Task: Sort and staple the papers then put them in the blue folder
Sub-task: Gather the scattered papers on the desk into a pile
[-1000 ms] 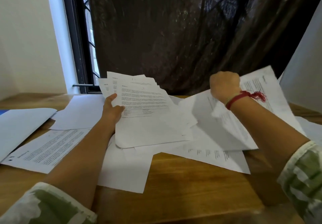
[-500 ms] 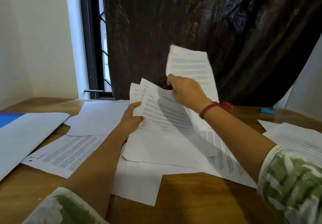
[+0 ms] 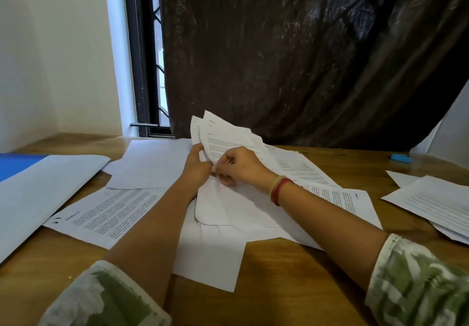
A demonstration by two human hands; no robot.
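White sheets (image 3: 229, 139) fanned out, my left hand (image 3: 196, 167) gripping them. Right hand (image 3: 241, 168) pinches the same bunch over the bench (image 3: 291, 275).

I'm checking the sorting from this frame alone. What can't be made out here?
Head view only:
Print on the fanned sheets: too small and blurred to read.
Both grips: left hand and right hand overlap on those sheets, hiding the fingertips.
Blue folder: cut off by the left edge, covered by a white sheet.
Small blue object far right: too small to identify.
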